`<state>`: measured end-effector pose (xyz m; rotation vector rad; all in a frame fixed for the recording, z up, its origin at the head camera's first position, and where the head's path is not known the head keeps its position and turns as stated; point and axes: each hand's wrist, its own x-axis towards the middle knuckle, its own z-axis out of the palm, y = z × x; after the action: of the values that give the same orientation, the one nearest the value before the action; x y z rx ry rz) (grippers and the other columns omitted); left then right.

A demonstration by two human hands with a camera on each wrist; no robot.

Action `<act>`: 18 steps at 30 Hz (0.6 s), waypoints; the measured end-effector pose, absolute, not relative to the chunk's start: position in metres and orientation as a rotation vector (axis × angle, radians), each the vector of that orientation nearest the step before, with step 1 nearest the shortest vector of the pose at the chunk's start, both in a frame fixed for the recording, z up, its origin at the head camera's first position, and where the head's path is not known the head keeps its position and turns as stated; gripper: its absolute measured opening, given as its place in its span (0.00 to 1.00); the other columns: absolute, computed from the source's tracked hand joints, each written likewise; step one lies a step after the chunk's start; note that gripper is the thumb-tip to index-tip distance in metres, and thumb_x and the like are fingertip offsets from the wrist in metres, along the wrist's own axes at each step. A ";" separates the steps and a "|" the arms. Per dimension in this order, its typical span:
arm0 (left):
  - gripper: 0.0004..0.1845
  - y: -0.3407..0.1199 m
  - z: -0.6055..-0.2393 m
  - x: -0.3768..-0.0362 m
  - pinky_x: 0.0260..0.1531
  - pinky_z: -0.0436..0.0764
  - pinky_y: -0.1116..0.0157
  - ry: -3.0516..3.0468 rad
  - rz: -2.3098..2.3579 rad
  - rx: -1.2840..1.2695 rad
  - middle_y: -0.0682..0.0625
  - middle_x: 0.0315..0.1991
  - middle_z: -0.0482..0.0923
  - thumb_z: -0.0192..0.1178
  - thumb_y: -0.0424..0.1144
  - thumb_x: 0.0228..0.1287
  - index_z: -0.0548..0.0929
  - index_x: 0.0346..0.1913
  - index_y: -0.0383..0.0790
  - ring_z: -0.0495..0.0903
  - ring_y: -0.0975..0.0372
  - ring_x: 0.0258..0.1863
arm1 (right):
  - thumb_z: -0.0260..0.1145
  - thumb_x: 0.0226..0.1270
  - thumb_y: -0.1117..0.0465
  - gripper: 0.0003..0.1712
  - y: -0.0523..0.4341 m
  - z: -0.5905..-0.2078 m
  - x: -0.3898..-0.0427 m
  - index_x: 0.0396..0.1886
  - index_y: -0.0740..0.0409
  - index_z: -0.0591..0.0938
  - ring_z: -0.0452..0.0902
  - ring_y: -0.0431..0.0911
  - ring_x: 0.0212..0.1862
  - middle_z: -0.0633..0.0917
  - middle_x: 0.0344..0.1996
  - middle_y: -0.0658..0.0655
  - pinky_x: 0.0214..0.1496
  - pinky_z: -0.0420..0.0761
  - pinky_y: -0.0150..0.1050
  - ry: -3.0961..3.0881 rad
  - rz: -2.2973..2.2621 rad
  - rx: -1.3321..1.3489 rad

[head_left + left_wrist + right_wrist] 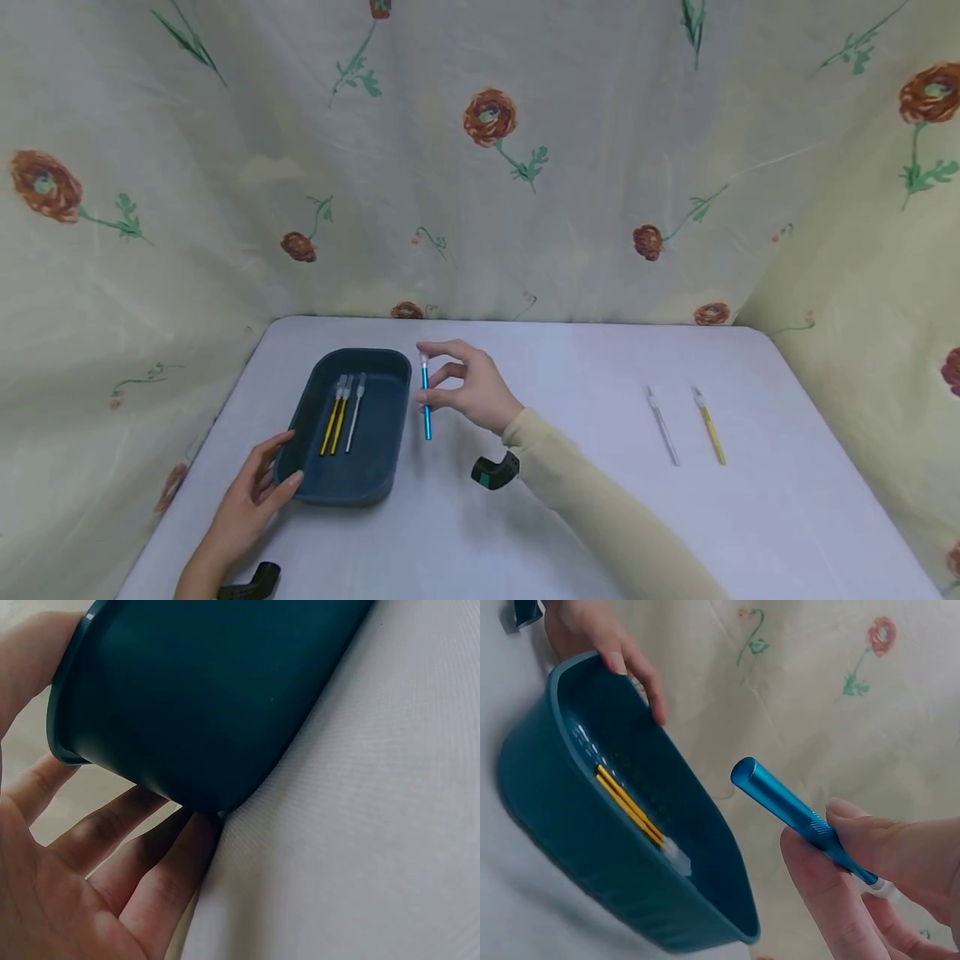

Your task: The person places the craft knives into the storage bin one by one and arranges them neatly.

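In the head view, my right hand [472, 392] pinches a slim blue metal craft knife [427, 417] with a clear cap, just right of the dark teal tray [378, 454]. Its cap points away from me, up by the index finger. The right wrist view shows thumb and fingers around the knurled grip of the knife [776, 796]. My left hand [243, 508] holds the tray's near left corner, thumb at the rim and fingers along the outer wall [202, 697]. Inside the tray lie two yellow knives [335, 421] and a silver knife [356, 417], capped and side by side.
On the right of the white table [555, 367] lie a silver capped knife [663, 429] and a yellow capped knife [710, 429], spaced apart. A flowered curtain [420, 183] hangs behind the table and along its sides. Dark wrist devices [495, 472] sit at both wrists.
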<state>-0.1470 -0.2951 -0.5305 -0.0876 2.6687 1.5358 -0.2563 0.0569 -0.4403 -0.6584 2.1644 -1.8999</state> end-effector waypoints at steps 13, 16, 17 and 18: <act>0.44 -0.297 -0.533 -0.148 0.78 0.58 0.28 2.652 1.545 -0.101 0.31 0.87 0.47 0.67 0.55 0.80 0.58 0.86 0.45 0.48 0.32 0.85 | 0.82 0.67 0.68 0.39 0.021 -0.447 -0.271 0.76 0.60 0.78 0.88 0.47 0.44 0.78 0.69 0.61 0.47 0.92 0.38 2.222 -1.877 -0.612; 0.44 -0.298 -0.533 -0.148 0.78 0.58 0.28 2.652 1.552 -0.097 0.32 0.87 0.47 0.67 0.55 0.80 0.58 0.86 0.45 0.48 0.32 0.85 | 0.81 0.68 0.68 0.38 0.013 -0.450 -0.275 0.76 0.60 0.79 0.88 0.50 0.44 0.77 0.71 0.60 0.47 0.93 0.39 2.211 -1.865 -0.592; 0.44 -0.298 -0.533 -0.148 0.77 0.58 0.28 2.654 1.551 -0.095 0.32 0.87 0.47 0.67 0.55 0.80 0.58 0.86 0.45 0.48 0.32 0.85 | 0.81 0.68 0.68 0.38 0.011 -0.451 -0.277 0.76 0.60 0.79 0.88 0.50 0.44 0.76 0.71 0.60 0.47 0.93 0.39 2.203 -1.863 -0.585; 0.44 -0.298 -0.534 -0.148 0.78 0.58 0.28 2.649 1.553 -0.096 0.32 0.87 0.47 0.67 0.55 0.80 0.58 0.86 0.45 0.48 0.32 0.85 | 0.81 0.68 0.69 0.37 0.008 -0.452 -0.278 0.76 0.60 0.79 0.89 0.51 0.43 0.76 0.71 0.60 0.47 0.93 0.40 2.191 -1.865 -0.580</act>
<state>-0.1483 -0.2980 -0.5338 -0.0958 2.6494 1.5528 -0.2781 0.0076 -0.4518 -0.5801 2.1906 -1.8653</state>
